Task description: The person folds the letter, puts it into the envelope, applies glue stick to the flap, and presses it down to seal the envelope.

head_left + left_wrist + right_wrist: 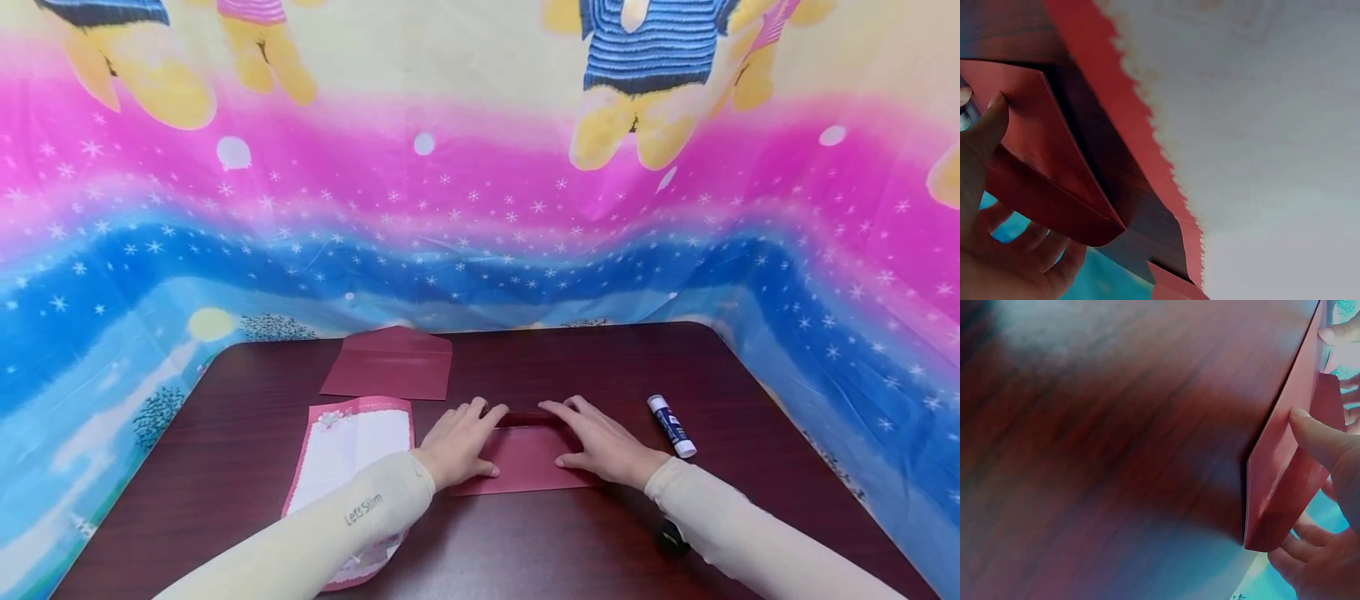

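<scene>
A dark red paper envelope [536, 467] lies on the table between both hands, its flap raised along the far edge. My left hand [457, 442] holds the envelope's left side, thumb on the front panel and fingers behind the flap. On the other side, my right hand [609, 442] grips it likewise, its thumb on the panel. In the left wrist view the flap stands angled up from the envelope [1041, 119], the fingers spread behind it. The right wrist view shows the right thumb on the envelope's face [1269, 462] and fingers at the back of the flap.
A white letter sheet [360, 454] with a red border lies left, partly under the left sleeve. Behind it is another red envelope [397, 371], flap unfolded. A glue stick [671, 427] lies right. A black object [671, 537] shows under the right sleeve. Printed cloth surrounds the table.
</scene>
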Tool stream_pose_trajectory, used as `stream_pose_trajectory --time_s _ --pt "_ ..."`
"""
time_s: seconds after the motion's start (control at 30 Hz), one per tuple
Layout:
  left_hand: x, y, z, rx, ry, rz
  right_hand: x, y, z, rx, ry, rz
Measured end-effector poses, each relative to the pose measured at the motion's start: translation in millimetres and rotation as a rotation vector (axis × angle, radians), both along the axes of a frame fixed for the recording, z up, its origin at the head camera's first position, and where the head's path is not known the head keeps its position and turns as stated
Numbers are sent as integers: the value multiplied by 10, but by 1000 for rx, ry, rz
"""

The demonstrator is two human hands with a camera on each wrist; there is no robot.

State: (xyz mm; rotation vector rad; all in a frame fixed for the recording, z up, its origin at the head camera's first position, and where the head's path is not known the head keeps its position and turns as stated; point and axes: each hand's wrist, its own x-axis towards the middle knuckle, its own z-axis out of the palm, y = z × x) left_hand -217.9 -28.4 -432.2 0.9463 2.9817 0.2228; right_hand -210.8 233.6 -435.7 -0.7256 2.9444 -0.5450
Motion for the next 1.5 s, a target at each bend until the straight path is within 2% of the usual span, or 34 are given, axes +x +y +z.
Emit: stream_pose_trajectory --time_s 0.17,0.37,0.57,0.73,0.83,0.97,1.17,1.3,1.5 --pt "45 33 5 -94 4 -43 12 -4 17 74 -1 76" --pt "116 59 -12 -158 -60 -37 48 -11 23 159 -14 164" --pt "176 119 28 -184 -67 -13 90 -46 11 191 -52 166" --pt "176 299 50 -183 -58 -23 88 -54 19 225 -45 166" --pt "207 433 43 -172 -91 -46 79 -58 23 243 -32 177" --pt "249 533 43 -180 -144 -46 72 -80 42 245 -28 188" --pt "235 484 61 -247 -191 -54 62 -104 73 249 -34 184" --pt "222 421 94 -246 -244 -55 57 -113 77 235 -59 175" --pt "233 306 146 -249 -253 -62 56 -110 65 213 -82 149"
